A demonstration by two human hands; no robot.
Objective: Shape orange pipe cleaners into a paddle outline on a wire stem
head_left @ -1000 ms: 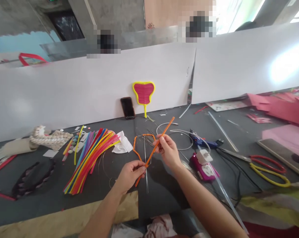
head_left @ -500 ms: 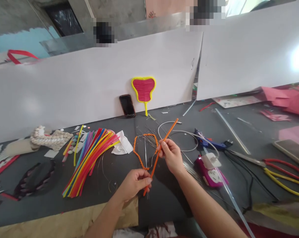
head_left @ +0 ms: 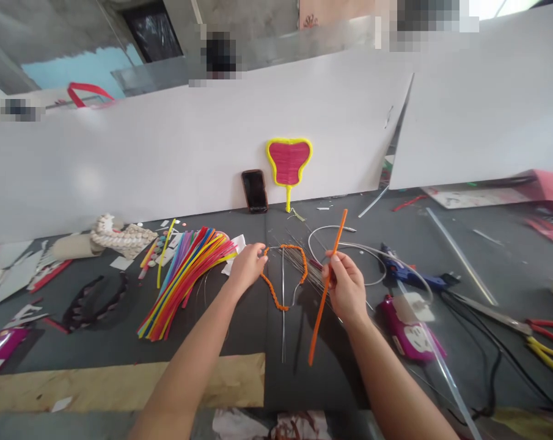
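Observation:
My right hand [head_left: 346, 287] is closed round the middle of a long orange pipe cleaner [head_left: 325, 290], held nearly upright above the dark table [head_left: 258, 330]. My left hand [head_left: 246, 267] reaches forward with its fingers curled onto the upper left of a wire frame [head_left: 284, 278] partly wrapped in orange pipe cleaner, which lies flat on the table between my hands. A bundle of thin bare wires [head_left: 303, 253] lies under and beside the frame.
A fan of coloured pipe cleaners [head_left: 184, 278] lies left of the frame. A phone [head_left: 255, 190] and a pink and yellow woven fan [head_left: 288, 162] lean on the white board [head_left: 166, 153]. At right lie a blue glue gun [head_left: 407, 272], a pink power strip [head_left: 409, 330], cables and scissors [head_left: 542, 336].
My left hand let go of the orange pipe cleaner's lower end and moved forward to the wire frame. The right hand still holds the pipe cleaner, now more upright. The view shifted left.

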